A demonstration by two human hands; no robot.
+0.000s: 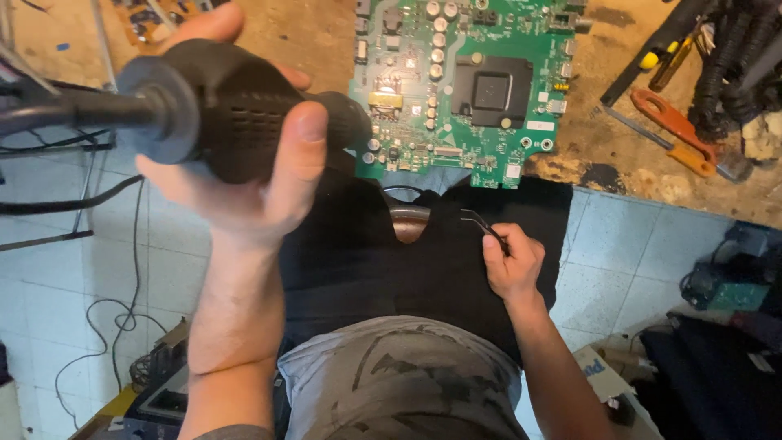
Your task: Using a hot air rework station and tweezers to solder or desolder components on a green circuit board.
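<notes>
My left hand (244, 175) grips the thick black handle of a hot-air tool (220, 106), raised close to the camera; its black hose runs off to the left. The tool's front end points toward a green circuit board (464, 90) lying on the worn workbench. My right hand (511, 265) rests low over my lap and pinches a pair of thin black tweezers (482, 226), tips pointing up toward the board's near edge. The board carries a black square chip cover, small capacitors and connectors.
A red-handled utility knife (672, 130), yellow-and-black tools (664, 53) and a bundle of black cables (737, 65) lie at the bench's right. Cables trail over the tiled floor (122, 318) on the left. A cardboard box (603, 379) and dark equipment sit lower right.
</notes>
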